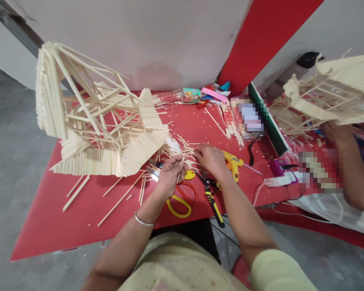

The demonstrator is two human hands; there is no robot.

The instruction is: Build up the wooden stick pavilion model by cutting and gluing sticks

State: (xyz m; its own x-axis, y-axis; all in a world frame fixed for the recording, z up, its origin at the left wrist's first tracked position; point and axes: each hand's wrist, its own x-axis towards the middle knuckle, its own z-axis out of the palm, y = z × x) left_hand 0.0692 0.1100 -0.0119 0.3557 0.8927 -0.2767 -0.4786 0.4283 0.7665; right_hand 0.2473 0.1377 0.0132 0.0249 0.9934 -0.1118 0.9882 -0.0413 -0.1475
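Observation:
My left hand (171, 173) is closed in a pinch, with the pale ends of short wooden sticks (178, 177) showing at its fingers. Over the heap of cut sticks (186, 150), my right hand (211, 160) has its fingertips drawn together; whatever is between them is hidden. Below my left hand lie scissors (182, 207) with red and yellow handles. Yellow-and-black cutting pliers (212, 204) rest by my right wrist. A yellow glue gun (234, 162) is partly behind that hand. To the left stands a large stick-built model (109, 121) with slatted sides and an open frame.
Longer sticks (119, 200) lie across the red table (57, 218). At the back are a green can (190, 95) and wrapped chopsticks (230, 121). A green-and-white upright board (268, 121) and a power strip (277, 180) sit right. Beyond, another person's hand (338, 133) touches a second model (318, 109).

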